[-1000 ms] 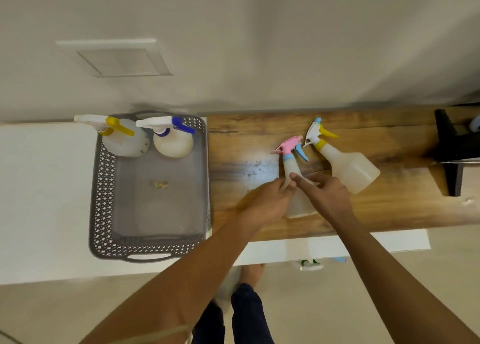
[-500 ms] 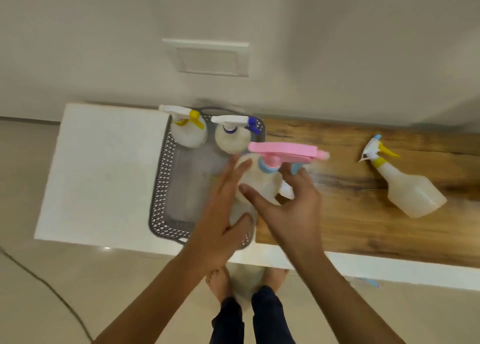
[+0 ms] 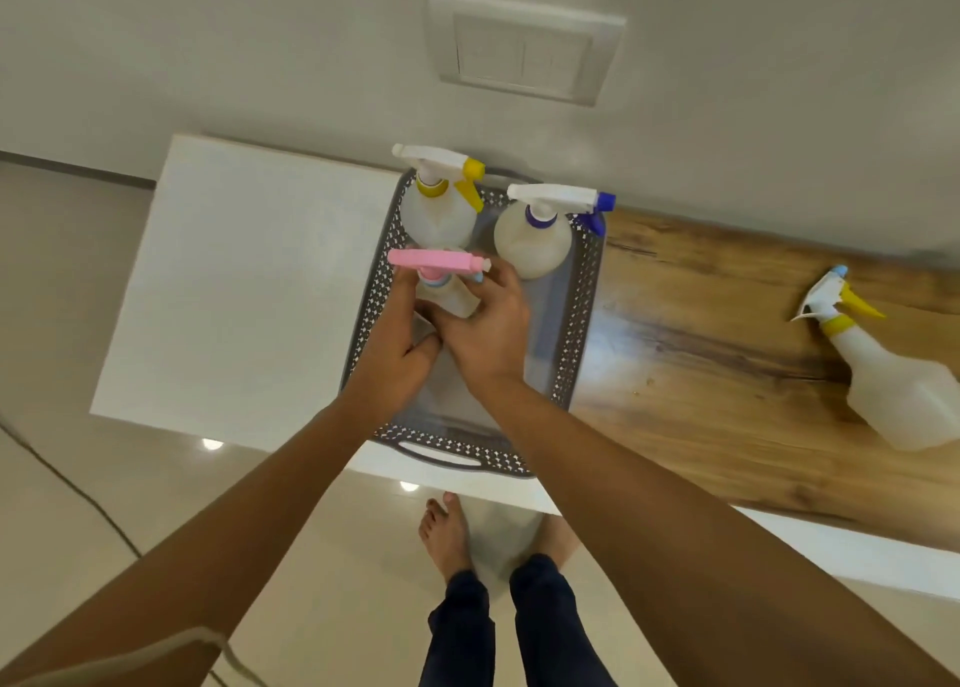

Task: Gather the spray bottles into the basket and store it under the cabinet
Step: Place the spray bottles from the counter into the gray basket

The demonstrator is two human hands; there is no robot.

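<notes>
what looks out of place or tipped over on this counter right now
One spray bottle with a yellow trigger lies on its side on the wooden counter, outside the grey basket. The others stand upright in the basket. No spill shows.

A pale wall plate [image 3: 524, 44] sits above the bench [image 3: 727, 374] (half white, half wood); glossy floor [image 3: 78, 323] below.

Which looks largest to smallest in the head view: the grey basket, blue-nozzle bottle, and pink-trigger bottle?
1. Grey basket
2. Blue-nozzle bottle
3. Pink-trigger bottle, though both hands hide most of its body, so its rank is unsure.
</notes>
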